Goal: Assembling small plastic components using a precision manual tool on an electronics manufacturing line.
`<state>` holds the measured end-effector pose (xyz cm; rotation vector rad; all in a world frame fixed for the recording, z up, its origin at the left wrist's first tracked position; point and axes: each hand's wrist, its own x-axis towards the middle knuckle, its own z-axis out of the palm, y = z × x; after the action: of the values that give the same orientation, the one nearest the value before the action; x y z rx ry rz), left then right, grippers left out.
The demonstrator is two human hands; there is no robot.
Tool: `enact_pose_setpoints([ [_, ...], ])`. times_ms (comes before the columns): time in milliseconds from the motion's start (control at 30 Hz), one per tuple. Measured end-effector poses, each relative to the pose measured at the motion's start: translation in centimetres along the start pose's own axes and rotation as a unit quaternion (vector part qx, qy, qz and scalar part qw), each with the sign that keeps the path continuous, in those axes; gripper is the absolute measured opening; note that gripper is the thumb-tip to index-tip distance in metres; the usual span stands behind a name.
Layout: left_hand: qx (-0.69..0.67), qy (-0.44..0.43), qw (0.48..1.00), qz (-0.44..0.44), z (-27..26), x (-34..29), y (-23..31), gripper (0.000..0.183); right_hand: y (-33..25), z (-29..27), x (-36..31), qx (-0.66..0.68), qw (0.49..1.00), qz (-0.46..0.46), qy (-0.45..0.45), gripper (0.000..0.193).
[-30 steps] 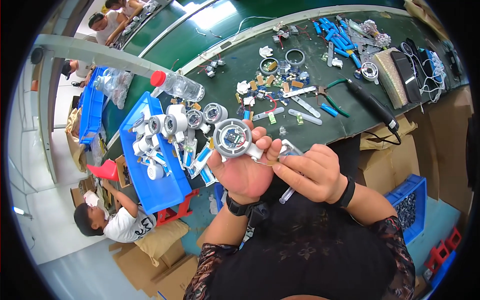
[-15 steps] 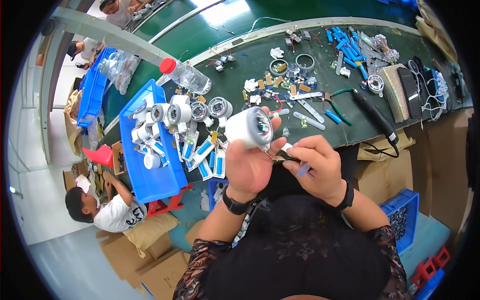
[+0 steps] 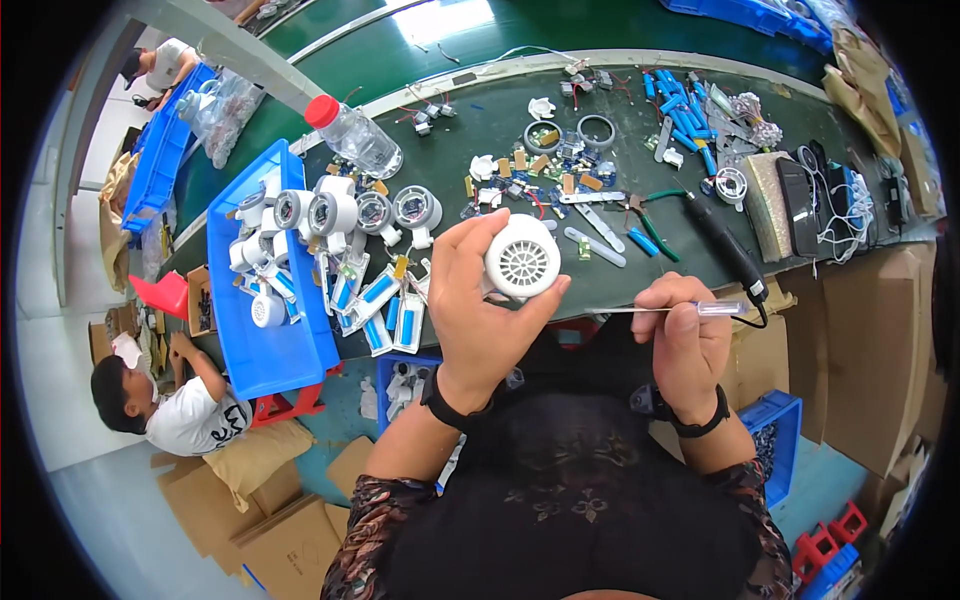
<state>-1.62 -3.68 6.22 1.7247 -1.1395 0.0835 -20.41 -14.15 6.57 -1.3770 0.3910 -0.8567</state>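
A white round fan housing (image 3: 522, 257) is held in my left hand (image 3: 478, 315), fingers and thumb wrapped round its sides. Its slotted grille faces up toward me. In my right hand (image 3: 690, 345), a screwdriver (image 3: 722, 309) with a clear handle is gripped between thumb and fingers. Its thin metal shaft points left toward the housing, and the tip is apart from it. Beyond my left hand lie white handle parts with blue battery cells (image 3: 376, 292). Several similar housings with grey rims (image 3: 416, 207) stand near them.
A blue bin (image 3: 275, 365) of white parts stands at left, beside a red-capped bottle (image 3: 352, 137). Circuit boards, grey rings (image 3: 596, 131), green-handled pliers (image 3: 660, 196), a black corded tool (image 3: 728, 245) and blue batteries (image 3: 686, 108) lie on the bench. A co-worker (image 3: 175, 405) sits at left.
The fan housing has been turned from its open, circuit-side end to its grille. My right hand has drawn away to the right, and the screwdriver's shaft now shows.
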Motion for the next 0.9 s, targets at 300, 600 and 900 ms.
enact_pose_setpoints([
  [300,-0.042,-0.033,0.997,-0.055,0.3,-0.4,0.2,0.072,-1.1,1.3,1.3,-0.070,0.996,-0.035,-0.041,0.017],
  [600,-0.029,-0.021,0.998,-0.047,0.0,-0.5,0.2,0.072,-1.4,2.3,2.5,-0.200,0.967,-0.135,-0.081,0.017],
  [900,-0.010,-0.024,0.999,-0.035,0.3,-0.9,0.3,0.068,-0.5,3.2,2.6,-0.229,0.953,-0.190,-0.048,0.021],
])
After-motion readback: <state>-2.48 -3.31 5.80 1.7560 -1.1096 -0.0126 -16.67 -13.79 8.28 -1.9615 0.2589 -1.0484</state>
